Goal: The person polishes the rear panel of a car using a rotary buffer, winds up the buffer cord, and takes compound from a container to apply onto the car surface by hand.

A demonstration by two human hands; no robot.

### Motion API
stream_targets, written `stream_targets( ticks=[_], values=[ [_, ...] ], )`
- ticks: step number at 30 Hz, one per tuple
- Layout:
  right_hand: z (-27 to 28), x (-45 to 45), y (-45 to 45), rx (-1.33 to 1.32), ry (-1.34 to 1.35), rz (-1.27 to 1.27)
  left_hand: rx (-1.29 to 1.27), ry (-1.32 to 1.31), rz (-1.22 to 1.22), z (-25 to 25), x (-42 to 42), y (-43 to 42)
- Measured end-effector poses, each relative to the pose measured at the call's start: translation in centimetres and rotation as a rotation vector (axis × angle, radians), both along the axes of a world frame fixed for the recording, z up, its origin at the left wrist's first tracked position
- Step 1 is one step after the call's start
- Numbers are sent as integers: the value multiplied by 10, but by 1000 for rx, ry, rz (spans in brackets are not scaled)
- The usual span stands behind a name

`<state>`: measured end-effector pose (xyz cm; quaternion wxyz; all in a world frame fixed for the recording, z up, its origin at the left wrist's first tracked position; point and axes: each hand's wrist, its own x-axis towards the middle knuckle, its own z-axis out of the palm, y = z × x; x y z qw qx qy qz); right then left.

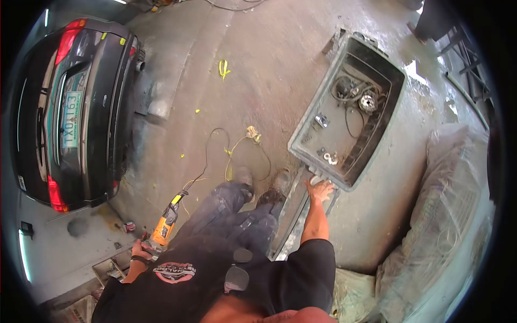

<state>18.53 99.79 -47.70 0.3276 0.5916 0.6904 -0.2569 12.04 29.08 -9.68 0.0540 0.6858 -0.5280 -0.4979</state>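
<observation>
My left hand (141, 250) is closed around the head end of an orange-and-black angle grinder (163, 228), low on my left side. The grinder's cord runs from its rear end onto the floor. My right hand (320, 190), fingers spread, is against the near end of a large black plastic bin (301, 128), close to its latch. Inside the open bin lie a corded tool (353, 91) with a round metal part (368, 103), a small metal piece (321, 120) and some white rings (330, 159). What touches my right palm is hidden.
A dark car (102, 124) stands at left. The yellow cord (230, 153) lies near my feet, with yellow tape scraps (224, 69) farther off. Plastic sheeting (441, 215) covers something bulky at right. A long grey piece (288, 218) lies beside my right leg.
</observation>
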Motion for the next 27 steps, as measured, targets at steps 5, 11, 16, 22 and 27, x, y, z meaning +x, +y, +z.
stream_targets(
  ticks=[5,11,16,22,27],
  values=[
    [15,-4,-7,107,52,-53,80,1,-43,-5,-6,-2],
    [43,53,-2,162,-32,14,222,101,-252,-81,-18,-3],
    [103,118,32,188,-162,-8,190,67,-206,-160,-48,47],
    [129,-43,51,271,168,-13,387,60,-3,-193,-149,144],
    [162,-247,84,203,449,305,395,210,130,-229,-211,207]
  ],
)
